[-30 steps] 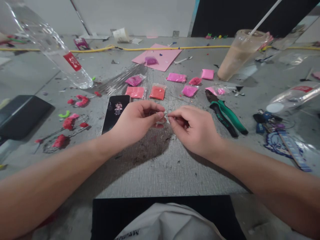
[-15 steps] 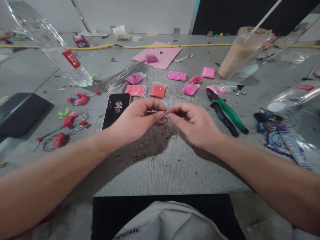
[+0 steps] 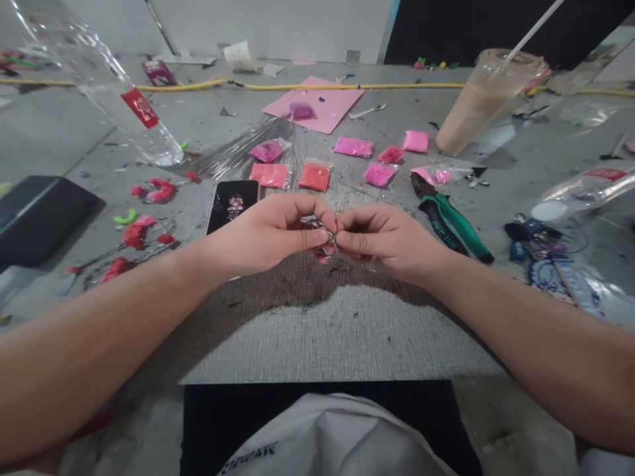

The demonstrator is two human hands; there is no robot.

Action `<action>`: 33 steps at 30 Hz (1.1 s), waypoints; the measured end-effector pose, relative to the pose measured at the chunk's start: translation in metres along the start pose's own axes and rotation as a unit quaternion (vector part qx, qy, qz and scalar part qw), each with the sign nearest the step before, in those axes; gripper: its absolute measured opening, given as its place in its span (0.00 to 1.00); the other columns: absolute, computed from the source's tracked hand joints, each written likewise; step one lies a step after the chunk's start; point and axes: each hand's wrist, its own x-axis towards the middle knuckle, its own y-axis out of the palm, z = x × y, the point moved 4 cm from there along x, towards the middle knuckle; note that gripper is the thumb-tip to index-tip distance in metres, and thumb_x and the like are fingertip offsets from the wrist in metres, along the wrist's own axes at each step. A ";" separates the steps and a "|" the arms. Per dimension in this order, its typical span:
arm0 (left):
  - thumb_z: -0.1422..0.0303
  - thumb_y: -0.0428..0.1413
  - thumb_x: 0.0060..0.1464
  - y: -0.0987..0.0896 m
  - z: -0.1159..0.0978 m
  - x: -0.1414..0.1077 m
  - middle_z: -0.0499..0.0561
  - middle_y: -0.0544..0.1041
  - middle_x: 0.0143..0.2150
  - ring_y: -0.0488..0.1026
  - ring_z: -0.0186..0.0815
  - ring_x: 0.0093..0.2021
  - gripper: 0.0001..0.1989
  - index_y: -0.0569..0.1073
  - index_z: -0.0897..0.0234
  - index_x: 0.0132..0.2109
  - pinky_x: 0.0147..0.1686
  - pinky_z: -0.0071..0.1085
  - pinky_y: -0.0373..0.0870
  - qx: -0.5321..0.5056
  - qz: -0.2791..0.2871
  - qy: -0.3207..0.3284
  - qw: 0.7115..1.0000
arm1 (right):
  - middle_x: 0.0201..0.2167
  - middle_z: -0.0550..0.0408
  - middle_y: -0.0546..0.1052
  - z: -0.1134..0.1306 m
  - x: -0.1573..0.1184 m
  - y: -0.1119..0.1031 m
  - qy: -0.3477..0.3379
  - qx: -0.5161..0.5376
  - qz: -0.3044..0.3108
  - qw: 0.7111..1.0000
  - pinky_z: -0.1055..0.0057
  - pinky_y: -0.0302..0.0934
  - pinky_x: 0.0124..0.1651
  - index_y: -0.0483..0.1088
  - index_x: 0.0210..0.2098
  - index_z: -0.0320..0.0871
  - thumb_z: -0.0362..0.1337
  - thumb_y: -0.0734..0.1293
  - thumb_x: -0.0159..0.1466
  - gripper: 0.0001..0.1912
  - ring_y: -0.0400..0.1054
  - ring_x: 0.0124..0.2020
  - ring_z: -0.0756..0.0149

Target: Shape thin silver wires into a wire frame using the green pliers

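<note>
Both my hands meet above the middle of the grey table, pinching a small bent piece of silvery wire [image 3: 325, 249] between them. My left hand [image 3: 278, 231] has its thumb and forefinger closed on the wire's left part. Fingertips of my right hand [image 3: 384, 238] press together at its right end, touching the left fingertips. Part of the wire is hidden behind the fingers. Under my left wrist lies a smartphone [image 3: 233, 201] with its screen lit. Green-and-black pliers [image 3: 451, 218] rest just right of my right hand.
Several packets of pink and red clay [image 3: 314, 175] lie beyond my hands, near loose wires [image 3: 238, 151] and a pink sheet [image 3: 327, 99]. Wire pieces with red clay [image 3: 135, 235] lie left. A water bottle [image 3: 141, 109], a drink cup [image 3: 483, 99] and a yellow cable [image 3: 347, 86] are farther back.
My hands have come slightly lower and closer together, with the thumbs now pressed flatter on the wire. The view has shifted a little; the things on the table stay put.
</note>
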 end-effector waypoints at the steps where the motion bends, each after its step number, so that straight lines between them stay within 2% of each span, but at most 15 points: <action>1: 0.76 0.63 0.62 0.000 0.000 0.000 0.47 0.79 0.33 0.79 0.30 0.33 0.05 0.77 0.64 0.37 0.38 0.27 0.78 0.004 0.008 0.001 1.000 | 0.23 0.62 0.71 -0.001 0.000 0.000 0.002 0.005 0.003 1.000 0.73 0.45 0.24 0.78 0.34 0.41 0.47 0.80 0.63 0.15 0.56 0.22 0.75; 11: 0.73 0.62 0.64 0.005 0.000 -0.004 0.49 0.80 0.35 0.79 0.33 0.36 0.05 0.79 0.61 0.38 0.40 0.29 0.77 0.045 0.035 0.008 0.998 | 0.27 0.57 0.80 -0.014 0.006 -0.003 0.054 0.055 0.032 0.997 0.76 0.52 0.23 0.75 0.32 0.43 0.46 0.85 0.55 0.20 0.66 0.24 0.72; 17: 0.76 0.62 0.61 0.009 -0.005 -0.005 0.48 0.80 0.37 0.81 0.33 0.37 0.05 0.80 0.61 0.37 0.41 0.31 0.80 0.040 0.014 0.009 0.999 | 0.29 0.57 0.81 -0.017 0.004 -0.005 0.078 0.083 -0.016 0.993 0.76 0.54 0.21 0.73 0.37 0.44 0.42 0.86 0.51 0.24 0.72 0.25 0.70; 19: 0.75 0.64 0.59 0.008 -0.006 -0.006 0.49 0.80 0.38 0.81 0.33 0.37 0.04 0.80 0.62 0.37 0.41 0.31 0.80 0.043 0.004 0.012 0.999 | 0.28 0.59 0.80 -0.017 0.005 -0.005 0.074 0.085 -0.035 0.993 0.76 0.55 0.21 0.72 0.38 0.45 0.43 0.88 0.48 0.27 0.73 0.25 0.68; 21: 0.74 0.66 0.59 0.005 -0.005 -0.005 0.50 0.82 0.39 0.81 0.34 0.38 0.03 0.80 0.63 0.38 0.41 0.30 0.79 0.047 -0.027 0.015 0.998 | 0.26 0.60 0.78 -0.014 0.005 -0.005 0.050 0.075 -0.060 0.994 0.76 0.57 0.20 0.71 0.36 0.45 0.45 0.87 0.49 0.27 0.71 0.23 0.70; 24: 0.71 0.67 0.60 -0.002 0.003 -0.003 0.50 0.83 0.39 0.82 0.34 0.40 0.03 0.81 0.63 0.42 0.41 0.29 0.79 0.020 -0.095 -0.005 0.995 | 0.25 0.62 0.77 -0.005 0.003 -0.006 -0.007 0.027 -0.121 0.992 0.74 0.62 0.23 0.75 0.34 0.45 0.49 0.84 0.55 0.21 0.67 0.22 0.73; 27: 0.70 0.68 0.59 -0.005 0.012 0.000 0.50 0.84 0.37 0.82 0.33 0.39 0.05 0.82 0.63 0.42 0.44 0.30 0.81 -0.028 -0.137 -0.023 0.990 | 0.25 0.60 0.77 0.002 -0.001 -0.005 -0.057 -0.088 -0.166 0.980 0.71 0.66 0.26 0.79 0.36 0.44 0.49 0.78 0.63 0.14 0.69 0.24 0.71; 30: 0.70 0.69 0.57 -0.003 0.016 0.001 0.49 0.85 0.38 0.83 0.33 0.39 0.04 0.84 0.64 0.40 0.43 0.29 0.81 -0.038 -0.163 -0.029 0.985 | 0.29 0.56 0.80 0.007 -0.005 -0.003 -0.101 -0.227 -0.186 0.951 0.70 0.67 0.30 0.80 0.38 0.43 0.46 0.76 0.66 0.12 0.71 0.28 0.68; 33: 0.70 0.71 0.56 -0.001 0.017 0.000 0.49 0.86 0.39 0.83 0.33 0.38 0.05 0.86 0.63 0.40 0.42 0.29 0.82 -0.034 -0.175 -0.046 0.983 | 0.35 0.53 0.83 0.008 -0.008 -0.001 -0.134 -0.322 -0.191 0.918 0.69 0.67 0.33 0.80 0.38 0.43 0.47 0.74 0.68 0.12 0.74 0.35 0.64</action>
